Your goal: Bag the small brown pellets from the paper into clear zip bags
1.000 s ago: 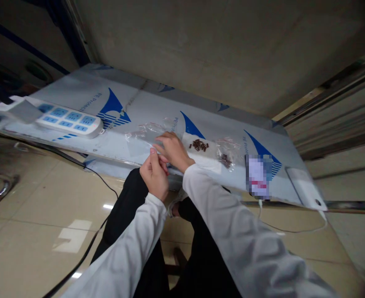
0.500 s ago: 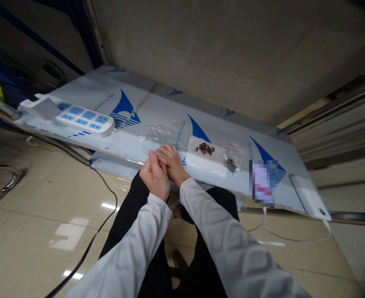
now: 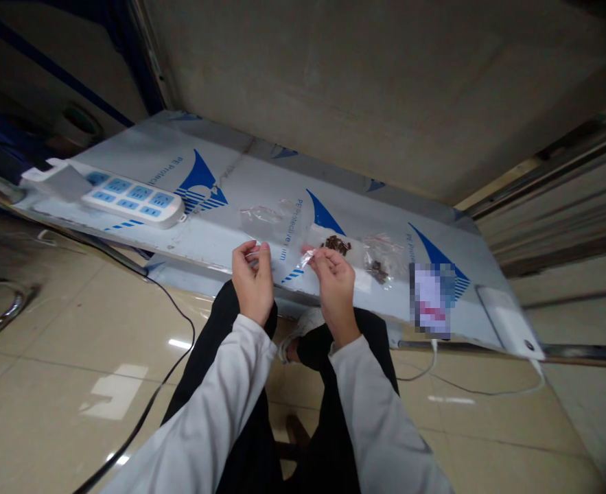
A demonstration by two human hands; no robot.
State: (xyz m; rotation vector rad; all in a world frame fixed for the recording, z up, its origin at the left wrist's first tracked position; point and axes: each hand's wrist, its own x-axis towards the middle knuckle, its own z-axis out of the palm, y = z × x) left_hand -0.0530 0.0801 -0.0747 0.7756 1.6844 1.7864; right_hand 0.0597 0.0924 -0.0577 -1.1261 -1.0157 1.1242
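My right hand (image 3: 338, 276) pinches a small crumpled clear plastic bag (image 3: 305, 259) over the front of the table, just left of a pile of small brown rod-shaped pieces (image 3: 336, 244). That pile lies on a white sheet of paper (image 3: 360, 255), which my right hand partly covers. My left hand (image 3: 254, 280) is at the table's front edge with curled fingers and the thumb near them; whatever lies between them is too small to make out. Beyond it, flat clear zip bags (image 3: 261, 221) rest on the table. Another clear bag (image 3: 385, 255) with brown pieces inside lies right of the paper.
A white power strip (image 3: 132, 199) with a plug block (image 3: 58, 180) sits on the left of the film-covered table (image 3: 251, 175). Toward the right are a blurred-out phone-like object (image 3: 431, 302) and a white device (image 3: 508, 322), both with cables. A black cable (image 3: 176, 374) crosses the floor.
My hands were clasped together and are now apart. The right one has moved right, and a small clear plastic bag now shows in its fingers. The view has shifted slightly.
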